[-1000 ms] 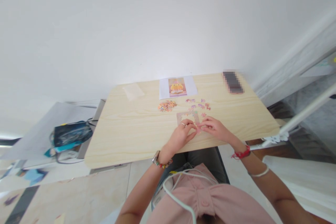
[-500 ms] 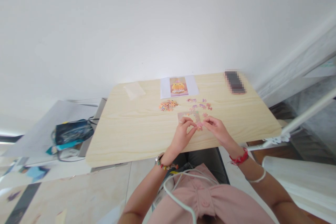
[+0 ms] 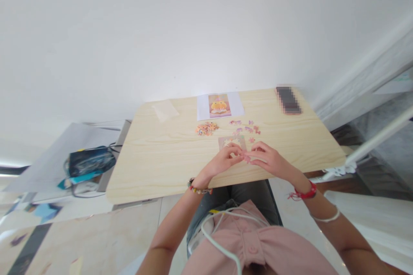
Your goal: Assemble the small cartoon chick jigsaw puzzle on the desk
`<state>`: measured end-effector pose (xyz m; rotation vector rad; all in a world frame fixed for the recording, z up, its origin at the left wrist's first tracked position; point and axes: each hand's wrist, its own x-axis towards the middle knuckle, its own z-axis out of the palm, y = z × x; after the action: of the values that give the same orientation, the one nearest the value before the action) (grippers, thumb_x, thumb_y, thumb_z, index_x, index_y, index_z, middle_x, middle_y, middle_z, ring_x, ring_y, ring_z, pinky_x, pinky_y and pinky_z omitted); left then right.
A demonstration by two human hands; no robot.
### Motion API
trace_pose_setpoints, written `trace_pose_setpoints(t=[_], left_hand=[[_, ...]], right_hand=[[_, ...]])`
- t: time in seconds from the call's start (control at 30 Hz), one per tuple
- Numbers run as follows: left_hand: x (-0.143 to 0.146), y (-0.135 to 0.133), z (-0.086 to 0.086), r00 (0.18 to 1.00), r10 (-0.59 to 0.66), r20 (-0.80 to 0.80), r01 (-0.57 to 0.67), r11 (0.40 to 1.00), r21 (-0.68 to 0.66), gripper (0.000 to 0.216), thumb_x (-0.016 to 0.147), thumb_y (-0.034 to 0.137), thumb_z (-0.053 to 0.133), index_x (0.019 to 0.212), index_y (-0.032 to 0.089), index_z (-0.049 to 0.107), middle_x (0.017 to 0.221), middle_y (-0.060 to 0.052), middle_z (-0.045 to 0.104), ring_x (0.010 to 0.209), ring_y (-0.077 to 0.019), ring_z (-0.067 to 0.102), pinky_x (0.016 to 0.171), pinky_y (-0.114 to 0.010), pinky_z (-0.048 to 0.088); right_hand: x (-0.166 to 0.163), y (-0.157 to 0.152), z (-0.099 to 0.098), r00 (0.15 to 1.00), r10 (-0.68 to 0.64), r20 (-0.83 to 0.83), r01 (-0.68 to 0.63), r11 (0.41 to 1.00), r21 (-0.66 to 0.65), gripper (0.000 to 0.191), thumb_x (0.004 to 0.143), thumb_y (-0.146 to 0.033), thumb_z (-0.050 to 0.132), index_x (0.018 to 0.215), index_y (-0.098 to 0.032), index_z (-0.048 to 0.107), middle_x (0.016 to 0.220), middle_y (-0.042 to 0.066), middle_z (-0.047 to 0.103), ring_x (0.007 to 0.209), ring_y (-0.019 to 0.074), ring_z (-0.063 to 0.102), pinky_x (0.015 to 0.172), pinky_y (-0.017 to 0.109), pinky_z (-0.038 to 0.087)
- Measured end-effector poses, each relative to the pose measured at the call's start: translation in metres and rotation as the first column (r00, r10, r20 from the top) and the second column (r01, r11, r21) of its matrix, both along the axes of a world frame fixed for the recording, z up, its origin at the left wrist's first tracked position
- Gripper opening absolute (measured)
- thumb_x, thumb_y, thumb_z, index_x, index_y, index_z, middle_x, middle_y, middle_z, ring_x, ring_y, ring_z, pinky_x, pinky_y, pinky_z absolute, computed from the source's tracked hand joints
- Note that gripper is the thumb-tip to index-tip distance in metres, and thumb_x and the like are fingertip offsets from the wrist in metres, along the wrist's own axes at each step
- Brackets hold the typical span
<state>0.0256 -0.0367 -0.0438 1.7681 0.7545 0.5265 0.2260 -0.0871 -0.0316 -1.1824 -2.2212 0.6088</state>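
Observation:
Small pink jigsaw pieces (image 3: 247, 158) are between my two hands, low over the front part of the table. My left hand (image 3: 226, 158) pinches them from the left with thumb and fingertips. From the other side, my right hand (image 3: 269, 161) has its fingertips closed on the same pieces. Partly covered by my left fingers is a small puzzle tray (image 3: 222, 141) with a pale middle. Loose pink and purple jigsaw pieces (image 3: 248, 129) lie just beyond my hands. A heap of orange jigsaw pieces (image 3: 207, 128) sits farther left.
A sheet with a printed picture of a yellow toy (image 3: 219, 106) lies near the wall. To its left is a translucent plastic bag (image 3: 165, 111). A phone (image 3: 288, 100) rests at the back right of the wooden table (image 3: 155, 159). Off the left end, a dark pouch (image 3: 92, 162) has cables around it.
Both hands have shifted slightly and turned, with my wrists wider apart. The right fingers have spread around the pink pieces, which stay between my fingertips.

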Motion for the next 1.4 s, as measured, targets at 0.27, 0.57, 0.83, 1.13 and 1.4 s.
trace_pose_setpoints(t=[0.27,0.57,0.83,1.13,1.4], left_hand=[[-0.001,0.004,0.003,0.990,-0.098,-0.101,0.107,0.990,0.092,0.015,0.081,0.027,0.050,0.078,0.019,0.062,0.091,-0.003,0.052,0.086,-0.0128,0.051,0.071,-0.024,0.044],[0.007,-0.032,-0.014,0.922,0.296,-0.250,-0.107,0.815,0.570,0.021,0.073,0.024,0.060,0.093,0.020,0.056,0.098,-0.006,0.045,0.083,-0.0168,0.049,0.076,-0.034,0.046],[0.017,-0.042,-0.032,0.862,0.415,-0.290,-0.115,0.719,0.686,0.007,0.077,0.020,0.053,0.084,0.019,0.056,0.097,-0.007,0.047,0.087,-0.0194,0.047,0.074,-0.037,0.046],[0.021,-0.046,-0.033,0.869,0.407,-0.280,-0.060,0.649,0.758,0.010,0.082,0.020,0.048,0.079,0.020,0.058,0.095,-0.006,0.053,0.087,-0.0196,0.046,0.078,-0.038,0.042],[0.021,-0.047,-0.034,0.865,0.390,-0.316,-0.020,0.656,0.754,0.009,0.079,0.016,0.052,0.080,0.021,0.059,0.099,-0.006,0.053,0.088,-0.0210,0.045,0.075,-0.036,0.043]], right_hand=[[-0.002,0.003,0.004,0.993,0.099,0.067,-0.102,0.994,0.046,0.022,0.087,-0.027,0.042,0.090,-0.021,0.063,0.088,0.006,0.052,0.083,0.0155,0.052,0.077,0.030,0.046],[0.003,-0.002,-0.035,0.994,-0.108,0.029,0.107,0.994,0.025,0.020,0.084,-0.029,0.046,0.092,-0.021,0.062,0.086,0.006,0.050,0.080,0.0160,0.053,0.074,0.031,0.048],[-0.003,-0.005,-0.055,0.984,-0.176,-0.001,0.175,0.984,0.029,0.022,0.083,-0.035,0.049,0.090,-0.022,0.064,0.082,0.005,0.053,0.074,0.0152,0.054,0.069,0.030,0.048],[-0.004,-0.008,-0.050,0.988,-0.150,0.027,0.149,0.988,0.032,0.021,0.083,-0.032,0.048,0.095,-0.022,0.063,0.082,0.005,0.054,0.074,0.0152,0.053,0.069,0.030,0.048],[-0.006,-0.010,-0.047,0.982,-0.128,0.138,0.111,0.986,0.123,0.024,0.087,-0.026,0.041,0.091,-0.021,0.064,0.079,0.006,0.054,0.075,0.0158,0.050,0.069,0.030,0.045]])
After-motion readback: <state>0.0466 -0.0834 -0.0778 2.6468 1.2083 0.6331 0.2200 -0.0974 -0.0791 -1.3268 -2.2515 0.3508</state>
